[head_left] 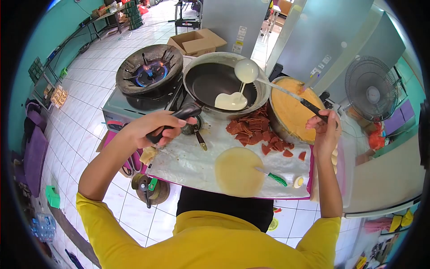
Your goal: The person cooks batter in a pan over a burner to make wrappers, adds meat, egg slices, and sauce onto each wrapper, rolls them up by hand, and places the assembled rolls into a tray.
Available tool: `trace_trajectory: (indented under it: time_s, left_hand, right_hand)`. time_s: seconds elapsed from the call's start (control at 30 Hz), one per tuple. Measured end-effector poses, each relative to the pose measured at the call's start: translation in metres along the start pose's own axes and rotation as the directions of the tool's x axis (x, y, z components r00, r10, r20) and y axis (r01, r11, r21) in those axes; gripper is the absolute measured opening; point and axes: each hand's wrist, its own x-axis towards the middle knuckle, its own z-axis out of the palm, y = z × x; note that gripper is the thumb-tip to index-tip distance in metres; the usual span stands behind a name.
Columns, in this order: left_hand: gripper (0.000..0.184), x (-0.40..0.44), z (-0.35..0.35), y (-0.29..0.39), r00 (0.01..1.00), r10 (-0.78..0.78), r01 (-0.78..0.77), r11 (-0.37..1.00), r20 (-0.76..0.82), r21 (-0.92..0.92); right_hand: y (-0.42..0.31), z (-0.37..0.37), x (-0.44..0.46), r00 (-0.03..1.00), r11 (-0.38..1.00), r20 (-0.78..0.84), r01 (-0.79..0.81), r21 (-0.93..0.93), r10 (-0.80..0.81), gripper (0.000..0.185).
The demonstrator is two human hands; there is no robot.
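My left hand [163, 127] is wrapped round the black handle of a dark frying pan [204, 83], which is held over a wide metal basin [190, 62]. In my right hand [326, 127] is the black handle of a ladle [247, 70]. Pale batter [231, 101] streams from the tilted ladle bowl and pools in the pan. Just left of my right hand stands a pot of orange-yellow mixture [293, 105]. A round, thin pancake [239, 172] lies on the covered table near my body, with the blade of a green-handled knife [277, 179] on its edge.
A gas stove [150, 74] burns with a blue flame at the left. Reddish-brown slices [253, 129] are piled beside the basin, and a halved boiled egg [298, 181] sits at the table's right. A fan [371, 87] stands far right; a gas cylinder [156, 193] is below.
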Motion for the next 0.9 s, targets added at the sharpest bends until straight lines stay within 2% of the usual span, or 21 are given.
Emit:
trace_trajectory:
  time_s: [0.03, 0.13, 0.27, 0.37, 0.57, 0.67, 0.7, 0.9]
  left_hand:
    - [0.039, 0.006, 0.0, -0.001, 0.999, -0.019, 0.022, 0.997, 0.032, -0.078]
    - [0.041, 0.016, 0.02, -0.012, 0.998, -0.051, 0.04, 0.939, -0.023, -0.341]
    - [0.042, 0.027, 0.055, -0.044, 0.998, 0.05, -0.017, 0.845, 0.048, -0.535]
    - [0.044, 0.033, 0.089, -0.073, 0.986, 0.164, -0.126, 0.786, 0.008, -0.606]
    - [0.049, 0.034, 0.137, -0.122, 0.921, 0.382, -0.299, 0.817, 0.074, -0.493]
    - [0.044, 0.039, 0.142, -0.138, 0.864, 0.47, -0.377, 0.842, 0.18, -0.386]
    - [0.044, 0.043, 0.145, -0.142, 0.841, 0.502, -0.391, 0.821, 0.2, -0.416]
    - [0.044, 0.053, 0.132, -0.144, 0.853, 0.492, -0.494, 0.869, 0.173, -0.036]
  right_hand:
    - [-0.001, 0.001, 0.0, 1.0, 1.0, -0.017, -0.001, 0.003, 0.001, 0.039]
    - [-0.005, 0.003, -0.001, 0.999, 1.0, -0.036, 0.016, 0.02, -0.015, 0.039]
    - [-0.018, 0.006, -0.005, 0.998, 0.997, -0.017, 0.058, 0.058, -0.057, 0.039]
    - [-0.035, 0.009, -0.007, 0.995, 0.993, -0.038, 0.094, 0.067, -0.092, 0.039]
    - [-0.061, 0.014, 0.0, 0.985, 0.964, -0.125, 0.142, 0.225, -0.116, 0.037]
    - [-0.074, 0.018, 0.011, 0.991, 0.919, -0.081, 0.13, 0.371, -0.107, 0.036]
    - [-0.079, 0.019, 0.014, 0.992, 0.909, -0.07, 0.122, 0.398, -0.103, 0.036]
    - [-0.1, 0.022, 0.025, 0.995, 0.848, 0.005, 0.078, 0.524, -0.095, 0.035]
